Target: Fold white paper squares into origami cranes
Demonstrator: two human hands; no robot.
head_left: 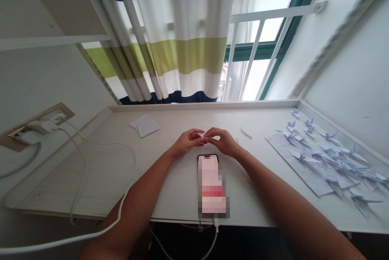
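Note:
Between the fingers of both hands is a small piece of folded white paper (201, 134), mostly hidden by the fingertips. My left hand (189, 142) pinches it from the left. From the right, my right hand (221, 140) has thumb and forefinger closed on it. Both hands are just above the white desk, beyond the top end of a phone (209, 183) that lies screen up. A curved paper strip (246, 132) lies to the right of my right hand. Farther left rest a few square paper sheets (147, 125).
Several folded paper cranes (332, 152) crowd the desk's right side, some on a printed sheet (299, 164). A white cable (133, 166) runs from the wall socket (39, 124) across my left forearm. A raised rim (200, 106) edges the desk below the curtain (182, 49).

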